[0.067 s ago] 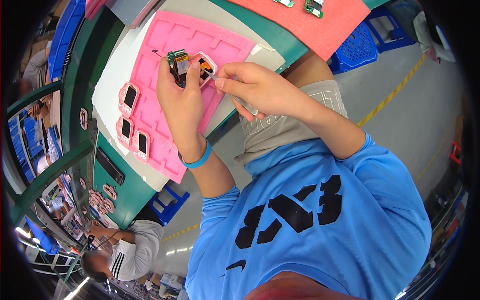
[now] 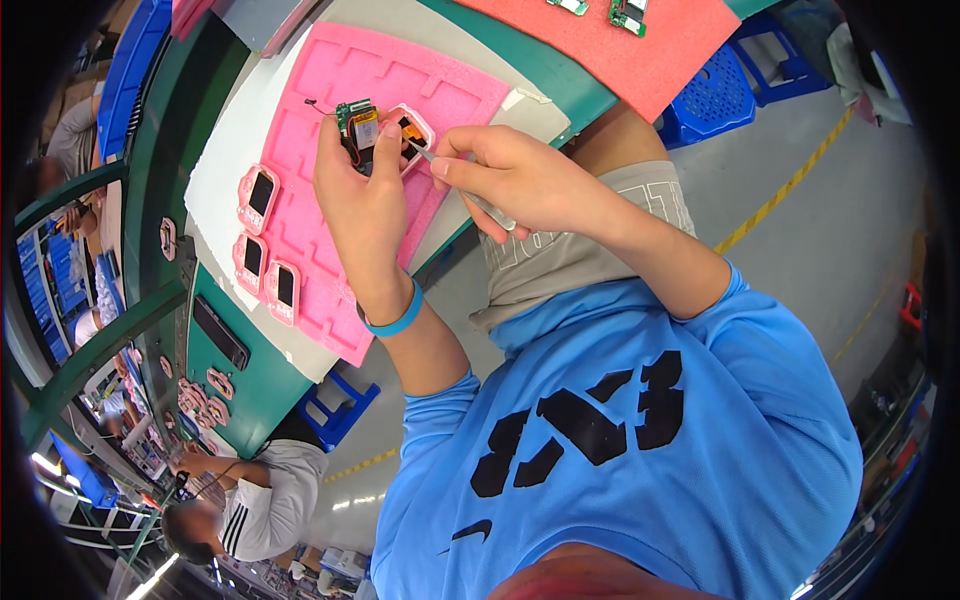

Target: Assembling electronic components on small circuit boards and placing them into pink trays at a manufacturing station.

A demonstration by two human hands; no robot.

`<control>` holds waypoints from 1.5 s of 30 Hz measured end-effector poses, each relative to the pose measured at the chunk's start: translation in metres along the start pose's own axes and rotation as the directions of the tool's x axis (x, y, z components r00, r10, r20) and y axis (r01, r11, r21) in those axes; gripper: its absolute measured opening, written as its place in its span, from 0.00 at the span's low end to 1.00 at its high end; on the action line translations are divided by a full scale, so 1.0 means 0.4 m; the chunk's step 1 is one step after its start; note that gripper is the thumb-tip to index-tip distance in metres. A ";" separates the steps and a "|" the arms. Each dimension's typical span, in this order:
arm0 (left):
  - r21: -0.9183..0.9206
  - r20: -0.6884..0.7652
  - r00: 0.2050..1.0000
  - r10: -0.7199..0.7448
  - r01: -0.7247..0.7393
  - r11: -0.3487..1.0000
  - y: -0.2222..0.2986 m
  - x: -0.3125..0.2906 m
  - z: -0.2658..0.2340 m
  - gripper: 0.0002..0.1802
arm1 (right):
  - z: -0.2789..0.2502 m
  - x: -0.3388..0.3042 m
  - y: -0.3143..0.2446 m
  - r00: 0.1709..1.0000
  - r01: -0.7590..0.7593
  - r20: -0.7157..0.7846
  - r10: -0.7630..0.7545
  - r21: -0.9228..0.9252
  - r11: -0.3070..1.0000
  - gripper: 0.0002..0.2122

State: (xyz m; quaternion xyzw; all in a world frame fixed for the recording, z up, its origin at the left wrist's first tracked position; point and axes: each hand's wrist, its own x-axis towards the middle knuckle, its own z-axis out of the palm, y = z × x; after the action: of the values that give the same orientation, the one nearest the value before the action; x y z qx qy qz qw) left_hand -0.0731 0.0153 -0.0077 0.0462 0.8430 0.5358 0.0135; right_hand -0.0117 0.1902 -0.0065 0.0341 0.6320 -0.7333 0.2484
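Note:
My left hand (image 2: pixel 362 185) grips a green circuit board (image 2: pixel 352 117) with a silver battery (image 2: pixel 364 128) and thin wires on it. Beside the board, at the same fingers, is a pink-rimmed housing (image 2: pixel 425 122) with a dark inside and an orange strip. My right hand (image 2: pixel 510 180) is closed round metal tweezers (image 2: pixel 488 208), whose tips reach into the housing. Both hands are above a pink foam tray (image 2: pixel 330 215) with moulded recesses. Three pink cases with dark screens lie at the tray's left side, one of them a pink case (image 2: pixel 258 198).
A black phone-like slab (image 2: pixel 220 332) lies on the green table (image 2: pixel 262 400), near several small pink parts (image 2: pixel 200 405). Circuit boards (image 2: pixel 628 14) rest on a red foam sheet (image 2: pixel 660 60) at the far right. Blue stools (image 2: pixel 712 100) stand by the table; another person (image 2: pixel 270 500) sits at lower left.

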 end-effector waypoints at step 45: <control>-0.257 0.254 0.954 -0.158 0.224 0.940 0.002 -0.115 -0.060 0.12 | -0.022 -0.046 0.085 0.782 0.469 -0.154 -0.604 -0.494 0.732 0.08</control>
State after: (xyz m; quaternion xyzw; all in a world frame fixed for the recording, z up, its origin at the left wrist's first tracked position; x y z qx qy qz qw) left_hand -0.0292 -0.0102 0.0018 0.0229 0.7508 0.6380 0.1698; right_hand 0.0161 0.2017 -0.0324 -0.0953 0.7896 -0.6014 -0.0759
